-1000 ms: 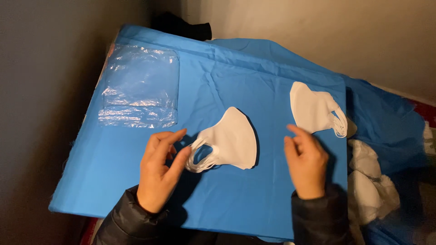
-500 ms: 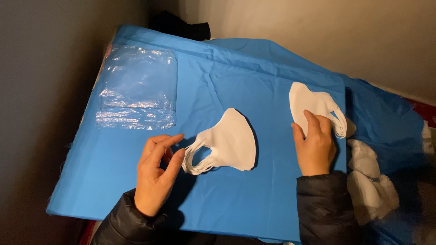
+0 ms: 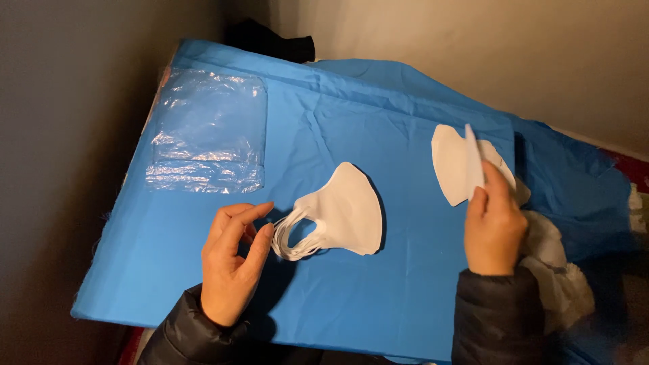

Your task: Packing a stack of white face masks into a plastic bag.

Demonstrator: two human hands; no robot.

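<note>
Flanking hands (image 3: 233,260): plastic bag (image 3: 208,132); crumpled cloth (image 3: 554,267).

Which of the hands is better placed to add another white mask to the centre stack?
Probably the right hand: it already pinches a single white mask lifted off the right pile. The left hand is empty, beside the centre stack.

2 stacks of white masks (image 3: 348,213) (image 3: 451,162), 1 mask (image 3: 475,159) lifted (edge-on), 1 clear plastic bag (image 3: 206,135), 2 hands (image 3: 233,260) (image 3: 495,223).
</note>
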